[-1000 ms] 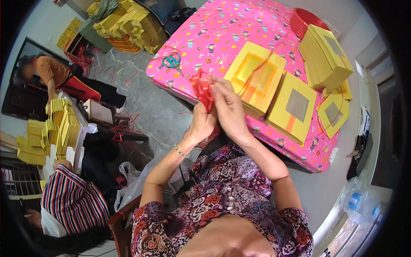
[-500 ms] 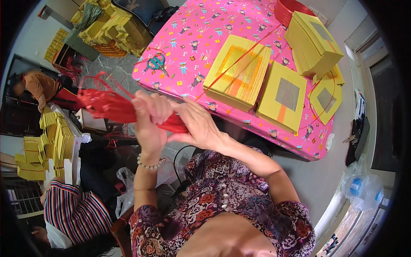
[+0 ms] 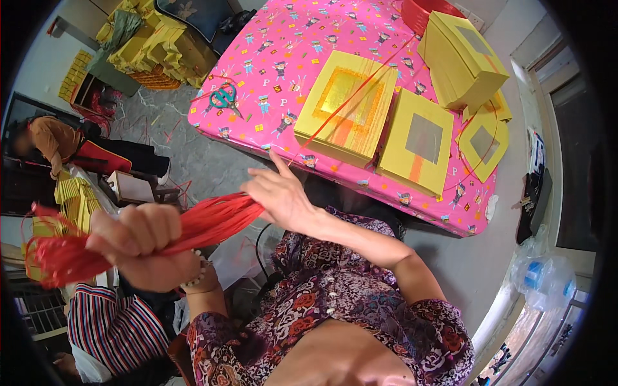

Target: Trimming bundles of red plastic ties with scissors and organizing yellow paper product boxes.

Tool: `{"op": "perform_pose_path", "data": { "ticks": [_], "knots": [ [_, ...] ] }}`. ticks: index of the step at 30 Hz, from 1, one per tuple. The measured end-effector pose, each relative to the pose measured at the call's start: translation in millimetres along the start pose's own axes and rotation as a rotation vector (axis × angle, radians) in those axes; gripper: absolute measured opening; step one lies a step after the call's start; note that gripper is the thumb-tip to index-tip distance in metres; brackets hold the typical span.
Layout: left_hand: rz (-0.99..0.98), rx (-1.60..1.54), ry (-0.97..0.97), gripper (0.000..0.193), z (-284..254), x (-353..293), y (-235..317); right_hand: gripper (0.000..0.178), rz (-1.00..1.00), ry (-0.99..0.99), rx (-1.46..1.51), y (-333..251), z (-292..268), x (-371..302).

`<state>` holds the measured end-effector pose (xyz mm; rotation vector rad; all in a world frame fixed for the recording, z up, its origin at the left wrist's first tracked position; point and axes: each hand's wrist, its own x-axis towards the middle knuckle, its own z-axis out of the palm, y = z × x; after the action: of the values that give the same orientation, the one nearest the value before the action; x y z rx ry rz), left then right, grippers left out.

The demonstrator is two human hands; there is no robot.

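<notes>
A long bundle of red plastic string [image 3: 209, 222] stretches between my two hands, left of my body. My left hand [image 3: 138, 244], with a beaded bracelet at the wrist, is closed in a fist round it; loose loops stick out past the fist to the far left. At the bundle's other end, my right hand [image 3: 281, 201] grips it, one finger raised and the thumb hidden. A single red strand [image 3: 347, 106] runs from near the right hand across a yellow box [image 3: 338, 145] on the table towards a red basket [image 3: 421, 14].
The table has a pink printed cover [image 3: 257, 71]. On it lie green-handled scissors [image 3: 225, 98], a windowed yellow box [image 3: 402, 112] and a tall yellow stack [image 3: 454, 80]. One person [image 3: 61, 138] stands at the left; another, in a striped top [image 3: 119, 328], is at lower left.
My left hand has slid down and to the left along the string bundle, away from the right hand. The stretch of bundle between them is longer. My right hand has moved slightly lower.
</notes>
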<state>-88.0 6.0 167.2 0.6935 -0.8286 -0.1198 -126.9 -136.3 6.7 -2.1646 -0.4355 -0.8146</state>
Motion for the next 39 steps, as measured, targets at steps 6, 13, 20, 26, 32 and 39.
{"op": "perform_pose_path", "data": {
  "ticks": [6, 13, 20, 26, 32, 39],
  "knots": [
    [0.085, -0.042, -0.037, 0.033, 7.9, 6.3, 22.0, 0.039, 0.207, -0.189, 0.480, -19.4, 32.0, -22.8],
    [0.192, 0.054, -0.292, 0.028, -2.1, 23.8, 83.6, 0.025, 0.198, -0.507, 0.537, 38.0, 101.3, -134.5],
    [0.163, 0.176, -0.049, 0.033, -54.6, 36.7, 118.3, 0.021, 0.440, -0.458, 0.422, 107.4, 73.5, -147.2],
    [0.052, 0.202, 0.018, 0.031, -106.6, 40.8, 124.6, 0.024, 0.483, -0.494, 0.359, 123.0, 40.8, -143.8],
    [-0.024, 0.163, 0.140, 0.034, -147.2, 37.0, 115.3, 0.019, 0.493, -0.393, 0.252, 134.5, 48.8, -139.7],
    [-0.097, 0.227, 0.078, 0.033, -99.4, 32.8, 67.7, 0.016, 0.431, -0.364, -0.036, 160.8, 113.3, -119.3]
  ]
}}
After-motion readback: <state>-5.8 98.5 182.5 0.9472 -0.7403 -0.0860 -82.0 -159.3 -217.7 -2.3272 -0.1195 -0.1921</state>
